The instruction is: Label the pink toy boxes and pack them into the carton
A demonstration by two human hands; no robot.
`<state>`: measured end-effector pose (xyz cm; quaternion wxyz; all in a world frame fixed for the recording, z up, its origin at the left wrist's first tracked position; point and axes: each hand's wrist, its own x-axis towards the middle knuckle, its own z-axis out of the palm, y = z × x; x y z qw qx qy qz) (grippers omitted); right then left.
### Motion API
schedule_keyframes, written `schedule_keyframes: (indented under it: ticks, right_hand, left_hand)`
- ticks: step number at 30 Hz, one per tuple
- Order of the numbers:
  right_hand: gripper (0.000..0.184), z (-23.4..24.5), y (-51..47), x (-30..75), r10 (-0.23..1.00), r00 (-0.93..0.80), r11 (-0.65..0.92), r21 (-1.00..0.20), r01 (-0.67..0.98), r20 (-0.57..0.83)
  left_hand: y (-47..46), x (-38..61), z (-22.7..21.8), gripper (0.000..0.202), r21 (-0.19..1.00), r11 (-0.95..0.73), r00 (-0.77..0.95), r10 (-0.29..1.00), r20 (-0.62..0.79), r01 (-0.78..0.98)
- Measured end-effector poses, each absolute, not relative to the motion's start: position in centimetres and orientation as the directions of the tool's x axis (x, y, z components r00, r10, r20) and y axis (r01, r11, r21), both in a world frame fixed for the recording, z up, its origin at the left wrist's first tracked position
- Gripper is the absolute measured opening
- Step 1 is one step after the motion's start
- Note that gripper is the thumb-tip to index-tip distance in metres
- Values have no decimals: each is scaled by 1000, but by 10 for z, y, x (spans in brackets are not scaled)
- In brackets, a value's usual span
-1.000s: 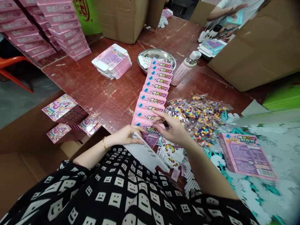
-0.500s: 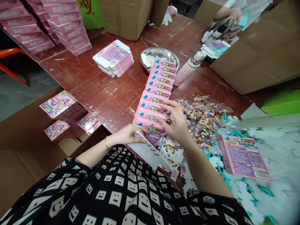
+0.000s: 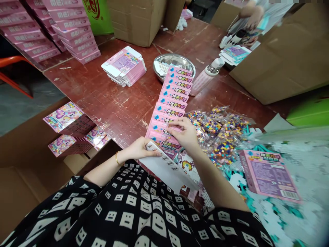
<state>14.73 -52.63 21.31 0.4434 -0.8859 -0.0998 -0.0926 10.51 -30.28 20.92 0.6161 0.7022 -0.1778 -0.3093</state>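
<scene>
A long overlapping row of pink boxes [image 3: 172, 99] runs from a steel bowl towards me. My right hand [image 3: 185, 133] rests curled on the near boxes, fingertips pressing one box's top flap. At the row's near end my left hand [image 3: 141, 148], with a gold bangle on its wrist, pinches the top of a white sticker sheet [image 3: 168, 169] that hangs over my lap. Clear bags of coloured beads [image 3: 218, 132] lie just right of my right hand.
A steel bowl [image 3: 173, 62] and a pink bottle [image 3: 204, 77] stand beyond the row. Flat pink cartons [image 3: 125, 66] are stacked at left; an open carton [image 3: 69, 130] holds packed boxes. A loose pink box [image 3: 269, 174] lies on white grids. Another person works at the far right [image 3: 253, 17].
My right hand rose along the row with spread fingers, then came back down and curled onto a near box. The left hand kept hold of the sticker sheet.
</scene>
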Motion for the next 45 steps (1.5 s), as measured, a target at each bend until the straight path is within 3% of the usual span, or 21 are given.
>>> schedule_keyframes:
  ticks: [3,4,6,7,9,11,13,18,21,23,28,31,35,38,42,45]
  right_hand:
    - [45,209,-532,151,-18,957,-570,-789,227,289]
    - [47,210,-535,149,-62,951,-547,-807,221,303]
    - [32,221,-542,139,-119,927,-532,-811,242,355]
    - [21,230,-546,130,-107,918,-546,-794,268,383]
    - [14,249,-552,107,30,924,-579,-747,326,380]
    - [14,267,-556,83,250,931,-568,-738,364,267]
    - [16,277,-559,65,383,913,-548,-760,350,144]
    - [26,272,-562,55,342,935,-615,-729,301,98]
    - [35,267,-562,57,393,915,-621,-708,336,90]
    - [31,267,-561,56,381,918,-619,-706,343,112]
    - [11,270,-557,52,193,944,-613,-719,328,266]
    - [8,273,-557,54,175,970,-524,-818,239,171]
    - [14,277,-556,57,274,960,-419,-892,168,52]
    - [19,276,-553,55,283,952,-491,-835,248,116]
    - [27,271,-549,50,289,931,-681,-636,363,222]
    - [19,271,-548,49,294,915,-702,-588,402,276]
  left_hand:
    - [-304,106,207,33,960,-206,752,-599,-276,189]
    - [-305,106,207,33,958,-204,753,-594,-283,200]
    - [-306,106,209,31,960,-180,767,-577,-280,215]
    - [-306,105,211,30,961,-162,780,-562,-275,223]
    - [-306,102,218,28,966,-123,815,-518,-259,229]
    - [-305,99,227,26,972,-96,849,-474,-233,213]
    - [-304,96,236,23,984,-81,881,-439,-178,158]
    - [-306,95,244,16,991,-85,930,-362,64,-101]
    - [-308,96,243,15,956,-137,921,-331,204,-261]
    - [-308,97,242,19,930,-173,912,-318,259,-324]
    - [-304,97,241,19,902,-179,897,-290,333,-392]
    - [-301,98,244,12,872,-87,832,-360,423,-481]
    - [-298,99,248,8,829,-23,761,-411,501,-559]
    - [-298,97,249,5,815,-80,777,-365,513,-575]
    - [-300,94,249,9,820,-201,831,-293,473,-537]
    - [-300,93,248,17,836,-230,860,-250,444,-499]
